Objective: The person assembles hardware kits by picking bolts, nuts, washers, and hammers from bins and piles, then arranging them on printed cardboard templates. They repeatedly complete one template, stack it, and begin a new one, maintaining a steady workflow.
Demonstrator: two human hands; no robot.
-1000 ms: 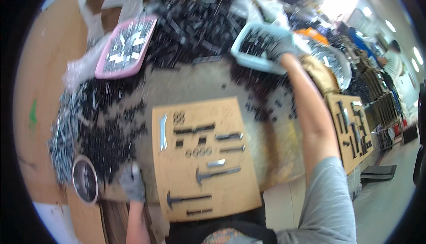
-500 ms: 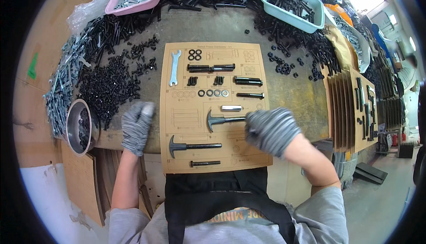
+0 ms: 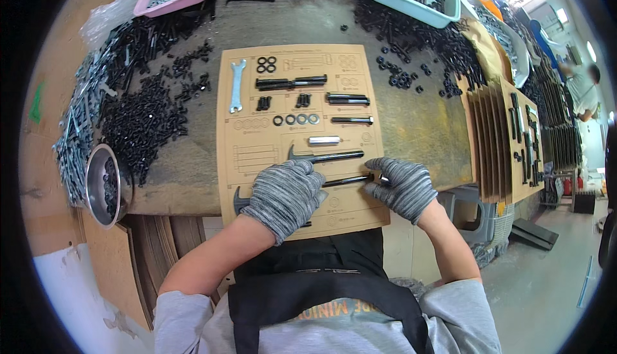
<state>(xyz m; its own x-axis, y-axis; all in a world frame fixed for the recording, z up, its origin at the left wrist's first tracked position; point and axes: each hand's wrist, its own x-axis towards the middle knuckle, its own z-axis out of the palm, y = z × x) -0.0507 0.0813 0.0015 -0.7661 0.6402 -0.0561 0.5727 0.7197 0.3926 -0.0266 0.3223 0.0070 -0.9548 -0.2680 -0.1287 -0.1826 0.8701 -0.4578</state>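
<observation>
I'm pinching the bolt (image 3: pixel 348 181) in my left grip (image 3: pixel 283 198); it's running crosswise toward my right grip (image 3: pixel 405 188), curling at its other end, hold unclear.

The left hand (image 3: pixel 283 196) and right hand (image 3: pixel 406 189) are gloved in streaky dark and light grey, and the rod (image 3: pixel 347 181) at their fingers looks black to me. That tan card (image 3: pixel 360 211) carries thin dark line drawings; its wrench (image 3: pixel 237 87) is pale silver-blue, its short tube (image 3: pixel 323 140) bright silver. One tray (image 3: pixel 411 13) is aqua, the other tray (image 3: pixel 183 4) pink. Black apron (image 3: pixel 302 296), grey shirt (image 3: pixel 308 340) with orange lettering.
</observation>
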